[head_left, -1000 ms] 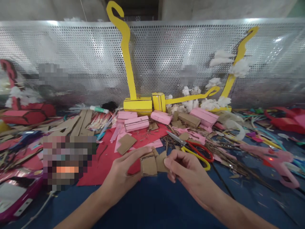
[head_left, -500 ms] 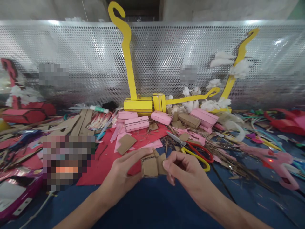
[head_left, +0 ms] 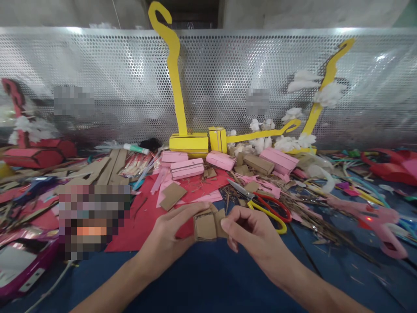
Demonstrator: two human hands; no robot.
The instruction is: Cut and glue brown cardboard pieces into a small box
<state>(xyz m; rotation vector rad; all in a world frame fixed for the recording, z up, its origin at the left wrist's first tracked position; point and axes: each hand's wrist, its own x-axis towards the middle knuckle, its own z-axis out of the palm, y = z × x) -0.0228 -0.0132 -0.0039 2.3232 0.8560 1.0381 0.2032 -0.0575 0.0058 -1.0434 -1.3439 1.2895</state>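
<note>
A small folded piece of brown cardboard (head_left: pixel 206 225) is held between both hands over the blue table (head_left: pixel 208 282). My left hand (head_left: pixel 169 237) grips its left side, index finger stretched along the top edge. My right hand (head_left: pixel 252 232) pinches its right flap with thumb and curled fingers. Just behind my right hand lie scissors with red and yellow handles (head_left: pixel 267 206), blades open.
Red paper (head_left: pixel 143 217), pink covered blocks (head_left: pixel 187 168), cardboard scraps (head_left: pixel 172 195) and a glue stick (head_left: pixel 135 149) crowd the table. Yellow hook-shaped cardboard models (head_left: pixel 182 130) with white cotton tufts stand against a perforated metal screen (head_left: pixel 228 78). A pink glue gun (head_left: pixel 378 217) lies right.
My right hand has slid slightly left, pressing the right flap closer to the cardboard body. The left hand has hardly moved.
</note>
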